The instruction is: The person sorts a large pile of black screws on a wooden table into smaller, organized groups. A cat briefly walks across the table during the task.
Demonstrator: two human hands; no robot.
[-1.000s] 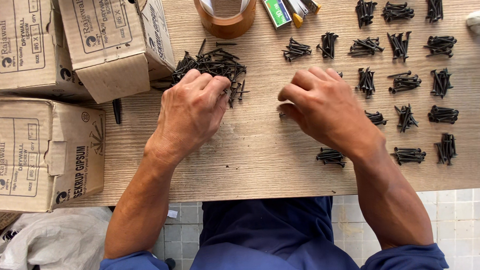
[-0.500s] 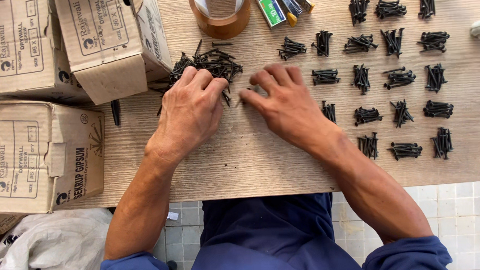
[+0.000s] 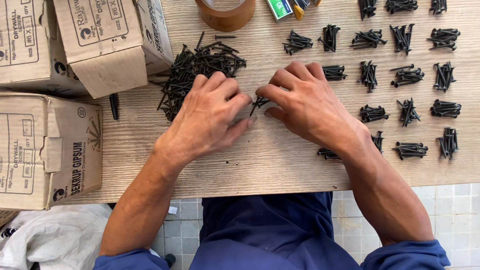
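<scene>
Screws [image 3: 260,102], a few thin black ones, sit pinched between my right hand [image 3: 305,102] and left hand [image 3: 211,118], fingertips meeting over the wood-grain table [image 3: 271,157]. Best kept parallel, heads aligned, before setting down. Loose pile [image 3: 197,69] lies just beyond my left knuckles; neat bundles [image 3: 405,111] right of the grip.
</scene>
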